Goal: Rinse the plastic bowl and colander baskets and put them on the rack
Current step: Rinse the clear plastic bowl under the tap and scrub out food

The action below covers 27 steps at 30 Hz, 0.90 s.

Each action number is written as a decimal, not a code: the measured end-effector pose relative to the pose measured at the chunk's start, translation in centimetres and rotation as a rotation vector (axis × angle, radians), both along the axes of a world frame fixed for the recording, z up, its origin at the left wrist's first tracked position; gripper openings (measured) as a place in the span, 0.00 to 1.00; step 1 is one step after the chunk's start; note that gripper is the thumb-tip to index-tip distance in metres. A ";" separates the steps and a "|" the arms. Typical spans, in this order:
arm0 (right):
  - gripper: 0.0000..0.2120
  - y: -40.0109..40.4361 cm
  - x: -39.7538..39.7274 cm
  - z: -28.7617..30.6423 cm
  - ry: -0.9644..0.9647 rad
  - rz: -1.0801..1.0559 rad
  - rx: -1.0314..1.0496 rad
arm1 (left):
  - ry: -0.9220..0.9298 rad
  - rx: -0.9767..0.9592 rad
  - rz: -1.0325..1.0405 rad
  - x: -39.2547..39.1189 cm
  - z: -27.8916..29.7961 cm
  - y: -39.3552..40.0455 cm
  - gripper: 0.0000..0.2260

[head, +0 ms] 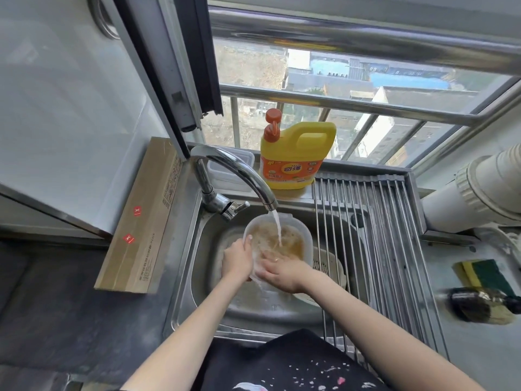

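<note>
A clear plastic bowl is held over the steel sink under the running tap. Brownish water fills it. My left hand grips the bowl's left rim, thumb over the edge. My right hand reaches over the near rim, fingers down inside the bowl in the water. A pale colander basket lies in the sink just right of and below the bowl, partly hidden by my right wrist. The roll-up wire rack spans the sink's right half and stands bare.
A yellow detergent jug with an orange pump stands on the sill behind the sink. A flat cardboard box leans at the left. A yellow-green sponge and a dark brush lie on the right counter. A white duct crosses at right.
</note>
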State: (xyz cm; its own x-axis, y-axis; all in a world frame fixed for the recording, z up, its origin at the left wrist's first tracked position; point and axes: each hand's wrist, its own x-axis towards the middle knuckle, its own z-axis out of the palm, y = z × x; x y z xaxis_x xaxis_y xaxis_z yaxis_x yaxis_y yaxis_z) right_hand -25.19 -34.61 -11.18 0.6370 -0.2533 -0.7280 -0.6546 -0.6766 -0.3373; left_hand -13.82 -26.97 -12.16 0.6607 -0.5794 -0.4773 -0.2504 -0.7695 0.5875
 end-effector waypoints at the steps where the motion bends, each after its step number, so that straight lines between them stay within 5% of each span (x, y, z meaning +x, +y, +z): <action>1: 0.27 -0.4 -0.1 -0.2 -0.027 -0.017 -0.108 | 0.022 -0.014 -0.015 -0.1 0.2 -0.1 0.22; 3: 0.26 -0.5 0.1 -0.3 -0.056 -0.123 -0.229 | 0.054 -0.040 -0.033 -0.6 0.3 -0.4 0.22; 7: 0.17 -0.4 0.2 -0.2 -0.073 -0.040 -0.049 | 0.091 -0.015 -0.044 -1.6 0.4 -0.3 0.20; 10: 0.21 -1.5 -0.5 -0.2 -0.045 -0.035 -0.276 | 0.110 -0.003 -0.035 -1.8 1.0 -0.4 0.17; 15: 0.22 -0.5 0.1 -0.6 0.002 0.060 -0.081 | 0.131 -0.010 -0.036 -0.5 -0.1 -0.5 0.16; 18: 0.28 -1.4 -0.2 -0.1 -0.001 0.004 -0.201 | 0.131 -0.004 -0.039 -0.4 -0.4 -0.2 0.14; 21: 0.20 -0.2 -0.2 0.2 0.011 0.205 -0.042 | 0.152 0.012 -0.022 -0.4 -0.2 -0.3 0.11; 27: 0.26 -2.6 -2.8 1.2 -0.216 0.134 -0.443 | 0.107 0.045 0.088 1.0 -0.1 0.5 0.16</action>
State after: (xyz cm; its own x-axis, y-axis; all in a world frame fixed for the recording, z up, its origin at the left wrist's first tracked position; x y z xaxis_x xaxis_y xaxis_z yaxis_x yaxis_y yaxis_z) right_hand -27.98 -37.23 -9.99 0.8088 -0.4139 -0.4177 -0.4996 -0.8583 -0.1170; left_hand -12.84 -26.50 -12.30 0.6520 -0.4982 -0.5716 -0.1186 -0.8116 0.5720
